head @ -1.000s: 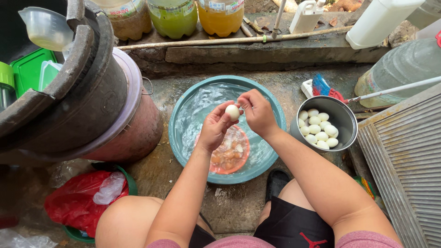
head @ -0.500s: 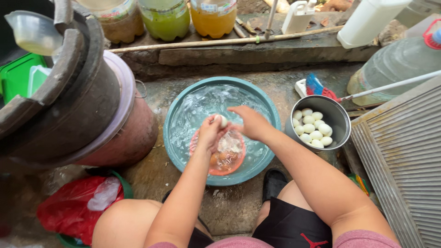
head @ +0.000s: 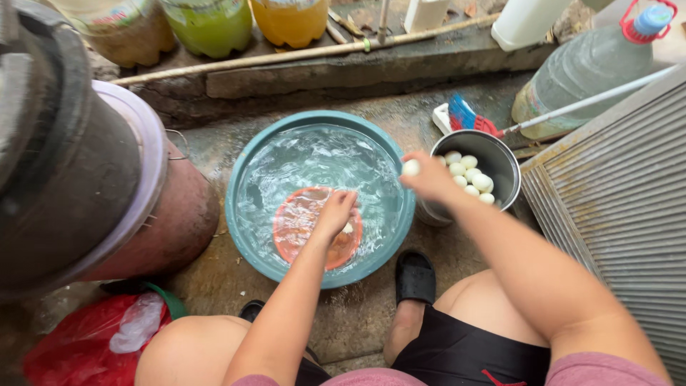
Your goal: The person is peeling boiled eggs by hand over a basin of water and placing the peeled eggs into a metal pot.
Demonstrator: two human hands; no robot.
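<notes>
**Peeled egg held over the rim of the basin, other hand in the water**

The right hand (head: 432, 175) grasps a small white peeled egg (head: 410, 167) in its fingers, holding it above the right rim of the teal basin (head: 246, 236), just beside the metal pot (head: 500, 161). The pot stands on the wet concrete floor (head: 214, 143), touching or nearly touching the basin's right side, and holds a heap of peeled white eggs (head: 468, 175).

The left hand (head: 334, 213) reaches down into the basin's water, its fingers curled over the orange bowl (head: 300, 225) that sits submerged in the middle. A small white piece shows beside the fingertips; whether the fingers are grasping anything cannot be told, since the water and the hand hide them.

Left of the basin stands a brownish bucket (head: 182, 214) with a dark tub (head: 64, 179) stacked over it. A red plastic bag (head: 78, 343) lies by the person's left knee. A black sandal (head: 416, 275) sits below the basin, between the knees. Behind the pot lie a brush with blue and red bristles (head: 464, 114) and a large clear water bottle (head: 586, 71). Jars of green and yellow liquid stand on the ledge at the top.
</notes>
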